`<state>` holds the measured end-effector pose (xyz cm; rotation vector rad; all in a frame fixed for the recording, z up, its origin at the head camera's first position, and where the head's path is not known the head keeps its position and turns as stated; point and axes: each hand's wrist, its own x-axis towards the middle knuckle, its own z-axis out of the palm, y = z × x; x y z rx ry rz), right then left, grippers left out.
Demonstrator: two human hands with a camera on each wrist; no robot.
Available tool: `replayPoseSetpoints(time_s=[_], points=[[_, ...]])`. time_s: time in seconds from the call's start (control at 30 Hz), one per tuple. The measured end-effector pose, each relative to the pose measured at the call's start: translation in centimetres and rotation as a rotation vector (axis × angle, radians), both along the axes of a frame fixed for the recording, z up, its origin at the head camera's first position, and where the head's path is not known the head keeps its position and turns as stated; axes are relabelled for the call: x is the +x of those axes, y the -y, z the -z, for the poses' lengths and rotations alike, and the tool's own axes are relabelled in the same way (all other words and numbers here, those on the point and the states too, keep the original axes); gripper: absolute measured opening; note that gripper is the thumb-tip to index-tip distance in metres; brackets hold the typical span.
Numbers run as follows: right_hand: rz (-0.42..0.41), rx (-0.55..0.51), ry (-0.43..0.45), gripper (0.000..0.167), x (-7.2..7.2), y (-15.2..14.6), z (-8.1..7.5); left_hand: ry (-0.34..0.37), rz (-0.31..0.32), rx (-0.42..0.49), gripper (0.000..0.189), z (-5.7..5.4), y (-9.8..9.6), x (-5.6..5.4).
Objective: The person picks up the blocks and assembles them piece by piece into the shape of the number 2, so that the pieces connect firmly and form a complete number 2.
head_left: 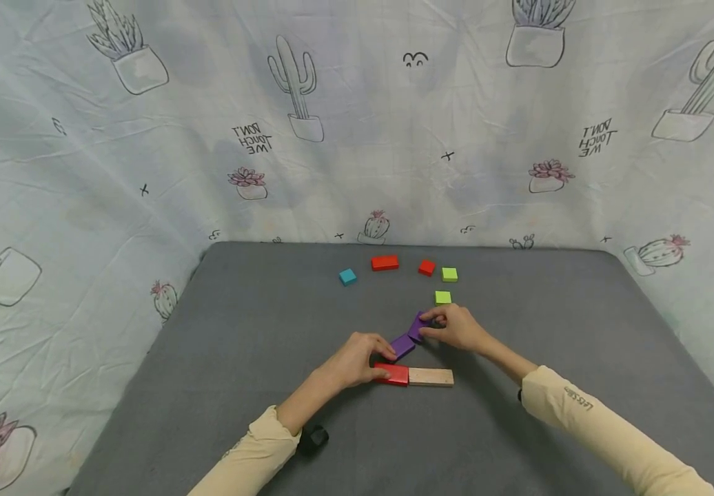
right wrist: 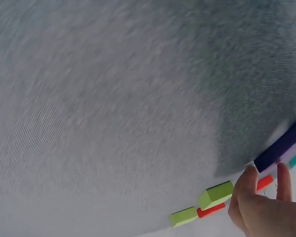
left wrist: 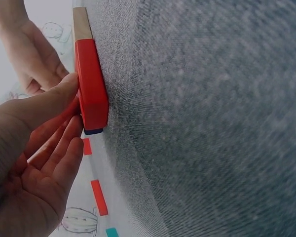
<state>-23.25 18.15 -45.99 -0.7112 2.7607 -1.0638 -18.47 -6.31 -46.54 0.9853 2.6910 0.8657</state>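
Observation:
My right hand pinches a purple block between thumb and fingers; its end meets a second purple block at an angle. My left hand curves over the left side. Its fingertips are right at the second purple block, its thumb overlapping a red block. In the left wrist view the thumb lies along the edge of the red block, the other fingers behind it; I cannot tell whether they grip it. A bare wooden block lies end to end with the red one.
Beyond the hands lie two lime green blocks, a small red block, a longer red block and a blue block. All are on a grey cloth-covered table. A cactus-print curtain hangs behind its far edge.

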Motion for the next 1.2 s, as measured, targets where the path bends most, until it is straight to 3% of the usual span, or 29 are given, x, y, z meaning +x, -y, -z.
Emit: replayPoseSetpoints(time_s=[0.17, 0.33, 0.6, 0.8, 1.2], points=[[0.030, -0.185, 0.059, 0.037, -1.1, -1.1, -0.5, 0.009, -0.011, -0.001, 0.026, -0.1, 0.0, 0.0], [0.042, -0.295, 0.140, 0.048, -3.5, -3.5, -0.5, 0.005, -0.006, 0.006, 0.026, -0.1, 0.0, -0.1], [0.059, -0.167, 0.139, 0.057, -5.3, -5.3, 1.2, 0.001, 0.010, 0.010, 0.025, -0.1, 0.0, 0.0], [0.087, -0.088, 0.051, 0.044, -5.9, -5.2, 2.4, 0.005, 0.007, -0.002, 0.024, -0.2, 0.0, 0.1], [0.151, -0.075, -0.040, 0.027, -6.4, -4.6, 1.9, 0.015, -0.006, 0.007, 0.024, -0.1, 0.1, -0.1]])
